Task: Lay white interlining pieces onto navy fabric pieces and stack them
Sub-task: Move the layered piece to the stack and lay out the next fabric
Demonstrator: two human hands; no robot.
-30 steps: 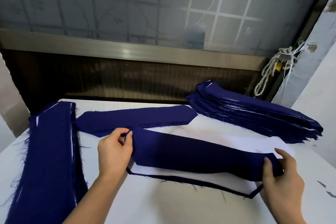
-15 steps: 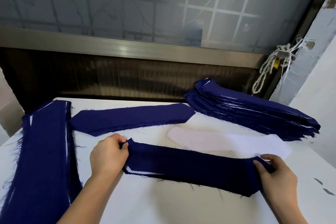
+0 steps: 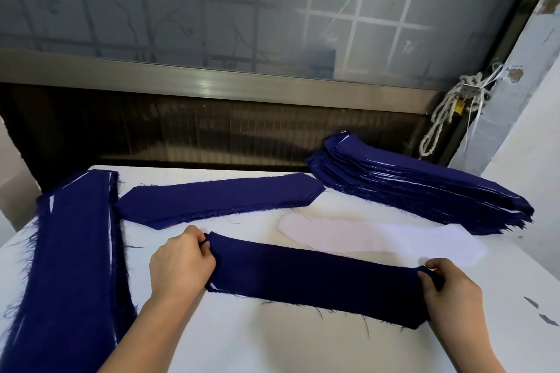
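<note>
Bottom of frame: left hand (image 3: 181, 263) and right hand (image 3: 448, 291) each pinched an end of a navy piece (image 3: 318, 278), white peeking out underneath, so that pair looked done. Behind it, loose white interlining (image 3: 378, 239) and a bare navy piece (image 3: 218, 200) looked unpaired — upper right, a tall layered stack (image 3: 424, 188).

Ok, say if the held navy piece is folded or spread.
Spread: the navy piece runs full length between left hand and right hand gripping its ends.

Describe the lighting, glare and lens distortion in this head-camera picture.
Head view: even daylight through the frosted window, one glare streak on the metal sill; the wide-angle lens slightly bows the sill; the navy piece between the left hand and right hand reads near-black, folds barely visible.
</note>
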